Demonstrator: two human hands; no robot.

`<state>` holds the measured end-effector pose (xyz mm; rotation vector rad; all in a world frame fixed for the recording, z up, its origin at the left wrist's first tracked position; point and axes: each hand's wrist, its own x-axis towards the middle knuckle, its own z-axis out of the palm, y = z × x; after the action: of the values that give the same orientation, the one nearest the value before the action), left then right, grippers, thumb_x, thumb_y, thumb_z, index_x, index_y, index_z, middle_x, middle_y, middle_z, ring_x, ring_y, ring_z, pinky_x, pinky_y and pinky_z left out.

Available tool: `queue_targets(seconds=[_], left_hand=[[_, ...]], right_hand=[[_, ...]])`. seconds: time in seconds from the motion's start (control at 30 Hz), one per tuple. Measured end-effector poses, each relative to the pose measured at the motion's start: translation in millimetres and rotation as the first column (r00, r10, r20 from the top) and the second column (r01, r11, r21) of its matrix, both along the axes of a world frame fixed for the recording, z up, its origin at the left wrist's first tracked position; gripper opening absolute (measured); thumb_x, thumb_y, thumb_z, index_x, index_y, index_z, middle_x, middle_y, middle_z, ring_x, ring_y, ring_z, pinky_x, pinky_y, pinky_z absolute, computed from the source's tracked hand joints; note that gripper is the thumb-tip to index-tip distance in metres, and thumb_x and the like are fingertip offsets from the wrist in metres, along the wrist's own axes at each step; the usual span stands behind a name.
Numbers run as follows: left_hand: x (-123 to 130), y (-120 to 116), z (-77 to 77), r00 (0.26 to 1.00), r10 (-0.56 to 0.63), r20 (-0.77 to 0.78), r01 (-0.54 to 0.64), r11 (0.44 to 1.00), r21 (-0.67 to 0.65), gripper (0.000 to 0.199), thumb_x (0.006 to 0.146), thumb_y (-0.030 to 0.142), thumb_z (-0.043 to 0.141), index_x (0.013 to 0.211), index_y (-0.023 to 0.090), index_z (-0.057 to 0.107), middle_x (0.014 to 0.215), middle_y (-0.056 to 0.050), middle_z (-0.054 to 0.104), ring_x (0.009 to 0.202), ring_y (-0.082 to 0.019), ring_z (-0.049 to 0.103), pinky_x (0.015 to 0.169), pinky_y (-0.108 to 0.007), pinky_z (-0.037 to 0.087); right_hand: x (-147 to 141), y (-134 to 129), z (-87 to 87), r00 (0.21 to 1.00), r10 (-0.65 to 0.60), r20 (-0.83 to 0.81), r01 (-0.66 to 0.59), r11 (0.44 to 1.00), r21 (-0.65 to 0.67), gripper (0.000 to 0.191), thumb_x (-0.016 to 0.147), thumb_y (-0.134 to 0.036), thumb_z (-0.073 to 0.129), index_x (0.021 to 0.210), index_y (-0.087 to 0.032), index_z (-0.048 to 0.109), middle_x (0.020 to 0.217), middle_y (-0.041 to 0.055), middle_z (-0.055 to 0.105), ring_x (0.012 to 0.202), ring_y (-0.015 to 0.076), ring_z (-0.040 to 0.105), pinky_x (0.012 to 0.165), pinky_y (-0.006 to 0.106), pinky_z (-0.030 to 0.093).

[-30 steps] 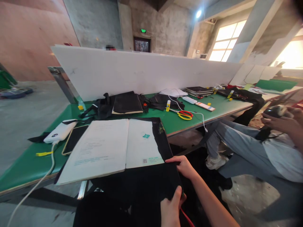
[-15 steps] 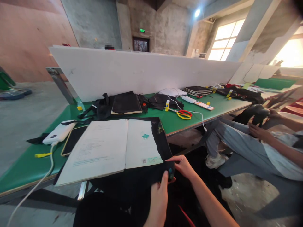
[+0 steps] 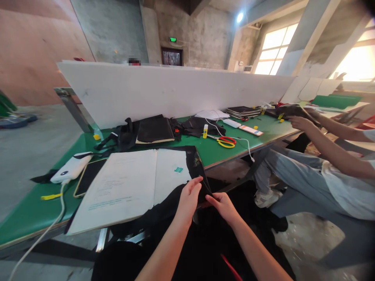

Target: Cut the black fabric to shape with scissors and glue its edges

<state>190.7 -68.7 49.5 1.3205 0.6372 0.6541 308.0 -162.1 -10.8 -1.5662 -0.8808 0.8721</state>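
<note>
An open book (image 3: 123, 183) with white pages lies at the near edge of the green table, its lower part jutting past that edge. Black cloth (image 3: 168, 199) is folded up over the lower right of the pages and runs along the right side. My left hand (image 3: 189, 199) is closed on this cloth at the book's lower right, fingers over the fold and thumb hidden. Just to its right, my right hand (image 3: 224, 205) pinches the cloth at the corner between thumb and fingers. A small green sticker (image 3: 178, 169) shows on the right page.
Left of the book lie a phone (image 3: 89, 177) and a white power bank (image 3: 72, 168) with a cable. Behind are a black-covered book (image 3: 155, 130), a glue stick (image 3: 205, 131) and scissors (image 3: 226, 141). A white panel (image 3: 175, 91) stands along the back. Another person's arms (image 3: 331, 144) reach in at right.
My left hand has moved up, bringing the black cloth over the lower right page and covering its printed code. My right hand stays at the corner. The other person's hands have risen to the table.
</note>
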Motion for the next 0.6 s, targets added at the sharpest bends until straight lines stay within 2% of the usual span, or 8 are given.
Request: queue_targets(seconds=[0.07,0.1,0.2,0.27,0.33,0.4,0.47,0.6], left_hand=[[0,5,-0.2,0.994,-0.042,-0.101,0.069,0.958,0.278,0.026,0.085,0.022,0.044,0.104,0.016,0.06,0.113,-0.009,0.062,0.11,-0.019,0.054,0.099,-0.037,0.038],[0,9,0.7,0.987,-0.053,-0.149,0.112,0.898,0.426,0.026,0.085,0.021,0.043,0.104,0.017,0.06,0.112,-0.008,0.062,0.11,-0.019,0.053,0.099,-0.037,0.038],[-1,21,7.1,0.954,0.012,-0.3,0.238,0.578,0.78,0.031,0.083,0.02,0.046,0.113,0.018,0.055,0.121,-0.007,0.056,0.125,-0.023,0.038,0.106,-0.043,0.028],[1,32,13.0,0.909,0.055,-0.413,0.364,0.377,0.852,0.038,0.082,0.022,0.05,0.12,0.02,0.051,0.128,-0.007,0.051,0.131,-0.026,0.027,0.108,-0.049,0.019],[3,45,18.8,0.852,0.046,-0.521,0.493,0.262,0.83,0.046,0.081,0.029,0.055,0.125,0.021,0.046,0.128,-0.007,0.05,0.132,-0.028,0.024,0.107,-0.052,0.017],[8,57,23.4,0.805,-0.001,-0.593,0.582,0.2,0.789,0.058,0.077,0.038,0.06,0.13,0.022,0.041,0.123,-0.008,0.053,0.128,-0.028,0.03,0.106,-0.049,0.022],[14,68,26.9,0.776,-0.055,-0.628,0.627,0.175,0.759,0.064,0.072,0.046,0.063,0.129,0.024,0.043,0.118,-0.008,0.053,0.121,-0.027,0.036,0.102,-0.045,0.028],[29,80,32.0,0.723,-0.209,-0.659,0.689,0.147,0.709,0.04,0.064,0.049,0.069,0.096,0.025,0.063,0.114,-0.005,0.051,0.116,-0.024,0.038,0.098,-0.037,0.033]], right_hand=[[-2,0,0.0,0.999,-0.022,-0.04,0.022,1.0,-0.003,0.053,0.066,-0.064,0.058,0.072,-0.012,0.071,0.054,0.003,0.061,0.059,0.0192,0.058,0.059,0.029,0.045],[-2,0,0.3,0.998,-0.031,-0.05,0.03,1.0,-0.005,0.053,0.065,-0.063,0.058,0.072,-0.012,0.071,0.053,0.003,0.061,0.058,0.0191,0.058,0.058,0.029,0.044],[-2,1,1.4,0.998,-0.047,-0.045,0.047,0.999,-0.007,0.051,0.065,-0.062,0.059,0.069,-0.013,0.07,0.052,0.0029,0.06,0.058,0.0193,0.058,0.058,0.029,0.044],[-3,1,2.4,0.998,-0.053,-0.037,0.053,0.999,-0.002,0.05,0.066,-0.062,0.059,0.067,-0.013,0.07,0.052,0.0029,0.06,0.059,0.0197,0.059,0.058,0.029,0.044],[-3,1,3.5,0.998,-0.048,-0.045,0.049,0.999,0.01,0.05,0.066,-0.061,0.06,0.068,-0.013,0.07,0.055,0.0032,0.062,0.06,0.0198,0.059,0.057,0.028,0.044],[-4,0,4.7,0.997,-0.041,-0.059,0.042,0.999,0.02,0.049,0.066,-0.061,0.06,0.069,-0.013,0.07,0.057,0.0034,0.063,0.061,0.0199,0.059,0.057,0.028,0.044],[-4,0,5.8,0.997,-0.041,-0.063,0.042,0.999,0.022,0.048,0.066,-0.06,0.06,0.068,-0.013,0.07,0.057,0.0034,0.063,0.061,0.0199,0.059,0.057,0.028,0.044],[-2,-1,7.5,0.998,-0.038,-0.05,0.039,0.999,0.02,0.047,0.066,-0.059,0.06,0.066,-0.013,0.07,0.058,0.0025,0.063,0.06,0.0193,0.059,0.057,0.028,0.044]])
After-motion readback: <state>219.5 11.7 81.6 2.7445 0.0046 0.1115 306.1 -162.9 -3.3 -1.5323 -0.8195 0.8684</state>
